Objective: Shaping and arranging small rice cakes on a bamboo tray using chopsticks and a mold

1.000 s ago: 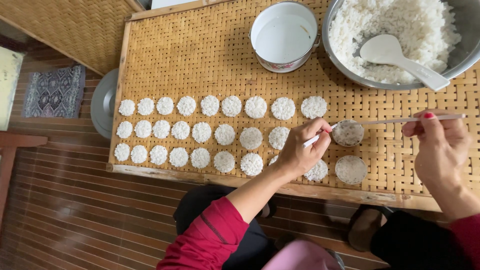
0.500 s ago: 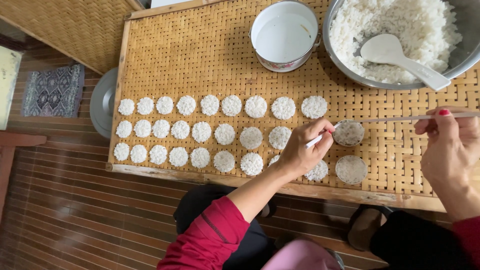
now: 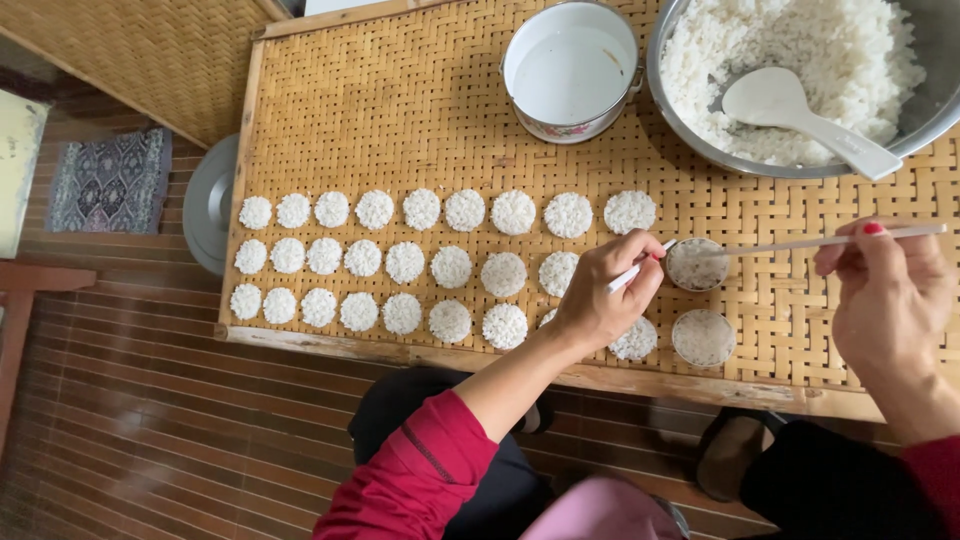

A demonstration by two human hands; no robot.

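Observation:
My left hand (image 3: pixel 605 298) pinches a small white spoon (image 3: pixel 640 266) whose tip touches a round ring mould (image 3: pixel 697 264) packed with rice on the woven bamboo tray (image 3: pixel 400 110). My right hand (image 3: pixel 888 290) holds the mould's long thin handle (image 3: pixel 830 240) level. Three rows of round white rice cakes (image 3: pixel 405 262) lie on the tray to the left. One more flat rice cake (image 3: pixel 703 337) sits just below the mould. Another cake (image 3: pixel 635 342) is partly hidden under my left hand.
A large metal bowl of cooked rice (image 3: pixel 800 70) with a white paddle (image 3: pixel 800 110) stands at the back right. Beside it is a white pot of water (image 3: pixel 570 70). A grey lid (image 3: pixel 208 205) lies off the tray's left edge, above the wooden slat floor (image 3: pixel 150 420).
My right hand has shifted slightly right with the handle. My left hand stays at the mould, spoon still pressing the rice.

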